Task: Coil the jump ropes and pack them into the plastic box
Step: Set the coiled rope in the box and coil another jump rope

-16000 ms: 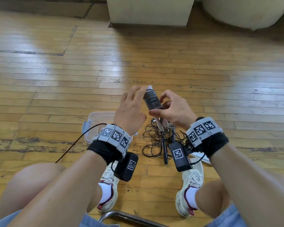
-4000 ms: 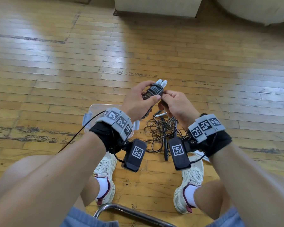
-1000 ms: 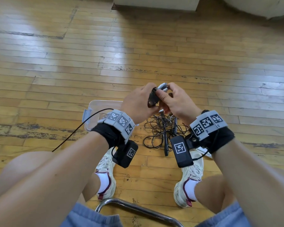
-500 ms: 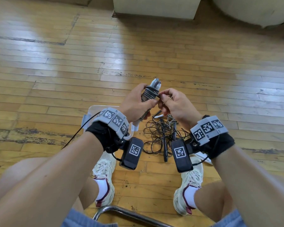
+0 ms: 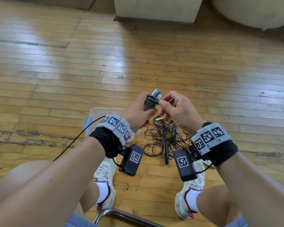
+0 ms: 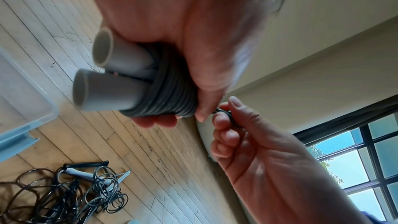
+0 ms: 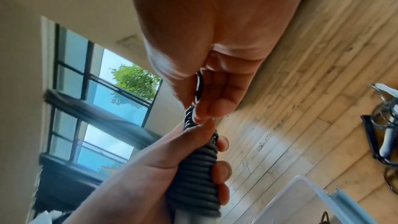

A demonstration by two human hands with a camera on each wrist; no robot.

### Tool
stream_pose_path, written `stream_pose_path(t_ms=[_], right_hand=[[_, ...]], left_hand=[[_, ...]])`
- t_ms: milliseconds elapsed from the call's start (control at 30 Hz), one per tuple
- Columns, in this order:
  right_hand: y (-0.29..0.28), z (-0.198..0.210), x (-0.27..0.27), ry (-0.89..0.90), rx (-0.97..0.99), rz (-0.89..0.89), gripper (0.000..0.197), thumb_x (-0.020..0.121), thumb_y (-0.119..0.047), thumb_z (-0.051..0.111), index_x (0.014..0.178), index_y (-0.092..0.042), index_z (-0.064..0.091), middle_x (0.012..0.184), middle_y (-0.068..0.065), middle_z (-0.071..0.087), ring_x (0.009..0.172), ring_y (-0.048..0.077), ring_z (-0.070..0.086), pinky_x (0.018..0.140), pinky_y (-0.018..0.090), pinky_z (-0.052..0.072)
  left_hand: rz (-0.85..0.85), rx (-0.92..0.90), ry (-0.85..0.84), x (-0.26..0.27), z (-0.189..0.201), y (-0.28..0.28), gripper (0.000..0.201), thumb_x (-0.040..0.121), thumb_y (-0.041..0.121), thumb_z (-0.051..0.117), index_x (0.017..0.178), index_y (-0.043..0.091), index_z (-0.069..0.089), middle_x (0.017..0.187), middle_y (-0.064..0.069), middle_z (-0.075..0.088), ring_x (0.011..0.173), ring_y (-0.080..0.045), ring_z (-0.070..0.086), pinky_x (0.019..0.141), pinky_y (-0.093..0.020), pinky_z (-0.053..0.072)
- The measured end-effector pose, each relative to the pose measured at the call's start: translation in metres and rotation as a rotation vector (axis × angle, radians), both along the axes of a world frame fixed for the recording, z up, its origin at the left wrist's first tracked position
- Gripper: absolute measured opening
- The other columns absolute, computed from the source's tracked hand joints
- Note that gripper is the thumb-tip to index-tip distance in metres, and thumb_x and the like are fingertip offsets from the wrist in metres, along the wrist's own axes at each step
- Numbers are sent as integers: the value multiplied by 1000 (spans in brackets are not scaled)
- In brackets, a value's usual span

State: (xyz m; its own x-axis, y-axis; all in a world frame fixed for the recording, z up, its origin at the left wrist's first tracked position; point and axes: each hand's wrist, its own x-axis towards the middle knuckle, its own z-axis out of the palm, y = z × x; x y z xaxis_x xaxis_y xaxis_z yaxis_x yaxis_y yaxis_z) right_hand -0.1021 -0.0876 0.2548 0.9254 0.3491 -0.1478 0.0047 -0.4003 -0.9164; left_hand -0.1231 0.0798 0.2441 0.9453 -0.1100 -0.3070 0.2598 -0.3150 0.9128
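Rope end (image 6: 224, 113), now drawn out at 3 o'clock of the coiled jump rope (image 5: 152, 101) by the pinching right hand (image 5: 177, 110) while the left hand (image 5: 138, 112) stays clamped on the bundle, is ready for tucking before boxing.

Both forearms reach forward above the knees, wrists close together. The left hand (image 5: 138, 110) is curled in a fist round the coiled jump rope (image 5: 152, 101). The right hand (image 5: 177, 110) pinches the rope's end between thumb and fingers (image 6: 224, 122), its other fingers curled.

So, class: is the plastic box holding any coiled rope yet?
Empty as far as visible: the plastic box shows bare bottom; the rope bundle is in the left hand.
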Motion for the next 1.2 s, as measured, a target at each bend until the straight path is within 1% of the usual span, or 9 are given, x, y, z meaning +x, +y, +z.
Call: stream_pose_path(t_ms=[167, 400, 533, 633, 800, 900, 1033, 1133, 1200], right_hand=[[-2, 0, 0, 171, 262, -34, 20, 97, -3, 60, 110, 12, 56, 83, 20, 69, 65, 21, 67, 64, 30, 60], [-3, 1, 5, 344, 531, -30, 20, 98, 1, 52, 117, 6, 58, 94, 14, 74, 87, 23, 73, 79, 29, 60], [-3, -4, 8, 184, 333, -90, 17, 101, -13, 54, 109, -5, 67, 91, 7, 72, 81, 13, 63, 75, 26, 52], [0, -9, 10, 92, 246, -154, 16, 101, -22, 57, 97, -18, 72, 102, 4, 72, 85, 14, 58, 73, 24, 48], [4, -11, 12, 15, 255, -297, 9, 99, -12, 61, 103, -11, 69, 86, 3, 71, 65, 8, 58, 63, 23, 51], [5, -13, 14, -60, 178, -378, 17, 94, -15, 69, 110, -11, 63, 84, 8, 73, 62, 11, 63, 64, 26, 55], [9, -15, 11, -233, 19, -409, 11, 93, -16, 70, 104, -12, 70, 81, 0, 73, 56, 6, 64, 58, 21, 56], [12, -18, 12, -264, -15, -387, 14, 97, -11, 65, 107, -12, 74, 87, 0, 74, 61, 2, 67, 60, 18, 57], [13, -20, 12, -265, -32, -313, 19, 98, -17, 64, 113, -12, 74, 93, 1, 75, 72, 4, 70, 69, 21, 59]], left_hand=[[-13, -18, 44, 3, 0, 0, 30, 98, 13, 61, 122, 15, 44, 91, -11, 60, 61, -21, 59, 55, -34, 54], [47, -116, 79, 12, 5, 2, 35, 99, 15, 62, 128, 13, 43, 93, -14, 59, 59, -22, 59, 54, -37, 54], [61, -144, 80, 9, 2, 0, 36, 96, 14, 66, 124, 14, 44, 92, -14, 58, 56, -21, 59, 49, -34, 53], [68, -147, 52, 7, -1, -3, 35, 95, 9, 65, 123, 16, 44, 91, -13, 59, 55, -21, 59, 49, -32, 53], [90, -123, 21, 8, -1, -5, 32, 96, 8, 64, 120, 15, 44, 88, -13, 58, 57, -22, 59, 49, -30, 54], [81, -103, 16, 6, -3, -8, 33, 95, 9, 64, 121, 13, 44, 88, -11, 58, 58, -23, 59, 49, -31, 54], [96, -105, 20, 6, -5, -10, 34, 95, 9, 64, 123, 10, 45, 86, -11, 58, 58, -25, 59, 52, -37, 54], [109, -110, 31, 7, -6, -12, 35, 95, 10, 64, 124, 11, 45, 86, -11, 59, 58, -26, 60, 53, -37, 54], [142, -122, 39, 8, -8, -12, 33, 95, 10, 64, 122, 11, 45, 87, -11, 59, 58, -25, 59, 54, -39, 54]])
